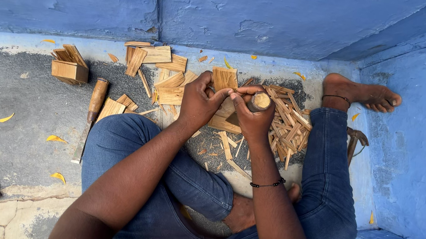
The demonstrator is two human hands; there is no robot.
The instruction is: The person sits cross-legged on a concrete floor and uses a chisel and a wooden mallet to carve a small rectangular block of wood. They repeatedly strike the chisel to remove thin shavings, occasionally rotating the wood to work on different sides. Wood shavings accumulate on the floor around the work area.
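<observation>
Your left hand (200,101) gripping a flat, pale, straight-grained wood block (224,78) upright over the floor, your right hand (252,117) clenched around a round wooden tool handle (260,102) just beside it, split wood strips (287,125) piled beneath.

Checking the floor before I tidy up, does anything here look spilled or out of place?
Yes: wood strips and chips lie scattered loosely on the floor around both hands, and yellow petals are strewn about. A chisel lies by the left knee.

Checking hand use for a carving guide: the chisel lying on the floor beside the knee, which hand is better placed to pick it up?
Left, probably. The chisel lies beside the left knee, on the left hand's side. The right hand grips a round wooden handle and would have to cross over.
</observation>
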